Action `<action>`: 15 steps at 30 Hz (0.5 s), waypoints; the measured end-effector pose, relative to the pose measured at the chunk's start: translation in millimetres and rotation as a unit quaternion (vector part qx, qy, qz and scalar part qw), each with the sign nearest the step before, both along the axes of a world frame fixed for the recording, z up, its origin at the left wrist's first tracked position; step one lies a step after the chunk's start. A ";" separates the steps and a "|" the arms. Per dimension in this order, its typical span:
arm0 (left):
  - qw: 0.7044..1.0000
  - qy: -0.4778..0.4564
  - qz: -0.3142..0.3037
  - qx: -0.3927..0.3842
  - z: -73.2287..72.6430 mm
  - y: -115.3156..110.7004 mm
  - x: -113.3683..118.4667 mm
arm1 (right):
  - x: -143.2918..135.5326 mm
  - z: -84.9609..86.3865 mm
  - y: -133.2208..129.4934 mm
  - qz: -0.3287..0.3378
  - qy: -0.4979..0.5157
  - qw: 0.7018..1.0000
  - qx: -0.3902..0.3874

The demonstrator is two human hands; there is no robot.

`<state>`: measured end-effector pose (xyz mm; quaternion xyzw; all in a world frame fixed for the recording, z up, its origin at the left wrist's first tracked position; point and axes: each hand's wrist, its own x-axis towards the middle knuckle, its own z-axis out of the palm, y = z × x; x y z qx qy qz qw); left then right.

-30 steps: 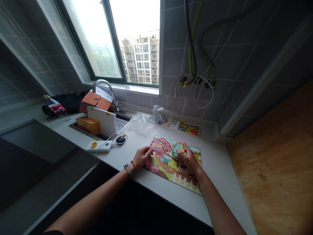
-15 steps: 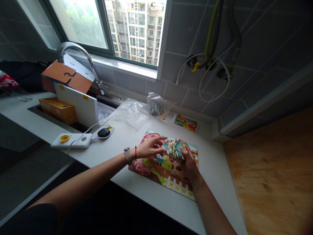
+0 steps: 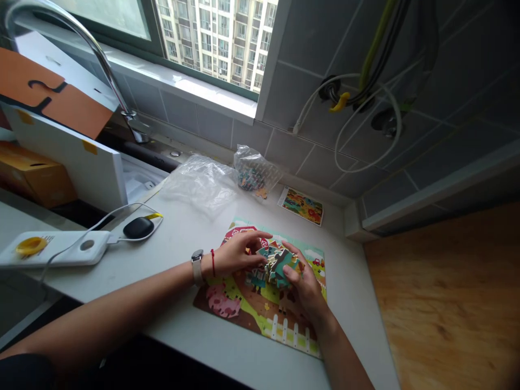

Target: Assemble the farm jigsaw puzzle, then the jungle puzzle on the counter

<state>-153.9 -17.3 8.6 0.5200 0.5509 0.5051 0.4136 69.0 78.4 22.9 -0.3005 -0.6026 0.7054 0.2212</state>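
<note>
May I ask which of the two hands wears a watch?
The left hand: a watch and red bracelet circle its wrist, while the right hand has neither.

We are in a kitchen, and it looks like one in a home.
We can tell because a shiny, bent tap (image 3: 129, 115) stands by a dark sink (image 3: 142, 154) set into a long white surface (image 3: 349, 292). Gray tiles (image 3: 179, 111) cover the wall behind. Over the surface we see a window (image 3: 154, 32), and outside it is a tall building (image 3: 227, 32) with rows and rows of windows. To the right, a yellow hose (image 3: 372, 49) and some wires hang against the tiles.
</note>
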 end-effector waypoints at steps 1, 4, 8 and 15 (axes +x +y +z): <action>1.000 0.005 0.005 -0.003 -1.0 -0.5 -1.5 | 0.3 -0.1 -0.3 0.006 -0.001 1.000 -0.017; 1.000 0.023 0.018 -0.010 -2.7 -0.2 -5.0 | 1.9 0.1 1.7 0.016 -0.007 0.999 -0.048; 0.999 0.047 -0.002 -0.006 -4.8 1.8 -8.4 | 5.3 2.3 9.1 0.026 -0.023 0.999 -0.040; 0.996 0.083 0.009 0.022 -4.6 3.5 -15.8 | 10.2 8.5 16.2 0.004 -0.045 0.998 -0.034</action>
